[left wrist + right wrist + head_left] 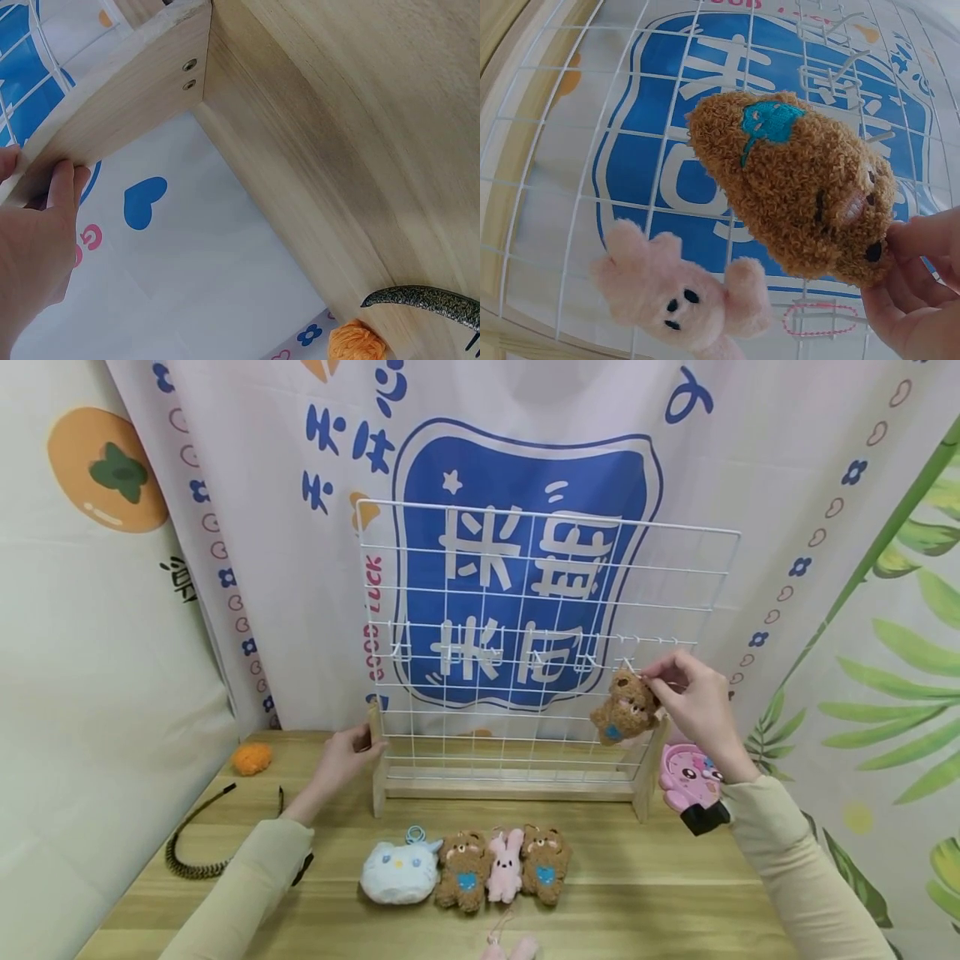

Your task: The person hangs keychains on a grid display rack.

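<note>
Brown curly plush fills the right hand's (697, 702) grip: its fingertips (919, 247) pinch the bear toy (625, 710) at the top of its head, up against the white wire grid (540, 635) near the grid's right edge, at a small hook there. The bear hangs below the fingers, its blue belly patch facing out. It looks light and soft; it would likely squash rather than slip, and nothing on it seems fragile. Its body gives little to hold firmly, so the head end, where any hanging loop would sit, seems the sensible place to take it; the loop itself is hidden by the fingers.

At the grid's left foot, the left hand (341, 764) curls its fingers round the wooden upright (112, 105), steadying the stand, which looks stiff and fairly light.

In front of the grid lie a pale blue cat plush (399, 870), two more brown bears (462, 870) and a pink rabbit (504, 864). Left of the grid rest a dark headband (197, 839) and an orange pompom (252, 758).
</note>
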Action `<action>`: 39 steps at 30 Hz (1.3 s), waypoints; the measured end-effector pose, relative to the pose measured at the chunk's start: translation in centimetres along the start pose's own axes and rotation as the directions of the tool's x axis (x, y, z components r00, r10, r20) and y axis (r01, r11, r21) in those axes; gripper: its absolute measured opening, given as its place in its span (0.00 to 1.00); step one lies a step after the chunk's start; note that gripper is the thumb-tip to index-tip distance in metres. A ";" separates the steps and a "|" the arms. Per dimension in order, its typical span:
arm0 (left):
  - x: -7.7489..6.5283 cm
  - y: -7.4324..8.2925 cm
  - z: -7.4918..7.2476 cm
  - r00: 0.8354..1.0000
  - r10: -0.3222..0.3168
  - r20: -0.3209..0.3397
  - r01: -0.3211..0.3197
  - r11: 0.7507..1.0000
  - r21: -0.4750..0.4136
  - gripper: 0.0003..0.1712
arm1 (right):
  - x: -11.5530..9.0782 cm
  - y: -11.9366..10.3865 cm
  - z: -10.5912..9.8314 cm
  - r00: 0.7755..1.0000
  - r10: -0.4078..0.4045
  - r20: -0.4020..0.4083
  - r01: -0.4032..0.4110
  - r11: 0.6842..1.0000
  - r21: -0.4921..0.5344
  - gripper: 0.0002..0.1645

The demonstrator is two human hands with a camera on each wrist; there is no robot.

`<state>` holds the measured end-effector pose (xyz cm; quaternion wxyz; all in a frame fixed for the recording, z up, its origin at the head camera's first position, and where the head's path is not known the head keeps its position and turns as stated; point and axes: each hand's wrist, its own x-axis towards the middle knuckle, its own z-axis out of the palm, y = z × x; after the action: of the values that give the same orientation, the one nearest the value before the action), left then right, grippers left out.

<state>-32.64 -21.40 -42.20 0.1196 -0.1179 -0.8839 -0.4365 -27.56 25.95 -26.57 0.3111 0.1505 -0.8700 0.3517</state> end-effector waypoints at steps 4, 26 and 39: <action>0.0 -0.1 0.1 1.000 -0.012 0.003 0.012 1.000 0.001 0.21 | -0.2 0.3 0.4 1.000 0.003 0.012 -0.003 1.000 0.004 0.04; 0.0 0.0 0.2 1.000 -0.013 0.004 0.013 1.000 -0.002 0.22 | -0.8 1.3 1.9 0.999 0.031 0.008 -0.031 0.998 -0.050 0.06; 0.0 0.0 0.1 1.000 -0.010 -0.003 0.010 1.000 -0.001 0.22 | -1.1 1.6 3.1 0.998 0.047 0.044 -0.043 0.996 -0.083 0.06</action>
<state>-32.70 -21.37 -42.24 0.1189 -0.1130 -0.8841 -0.4376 -28.86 24.95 -29.79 0.2891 0.1259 -0.8937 0.3191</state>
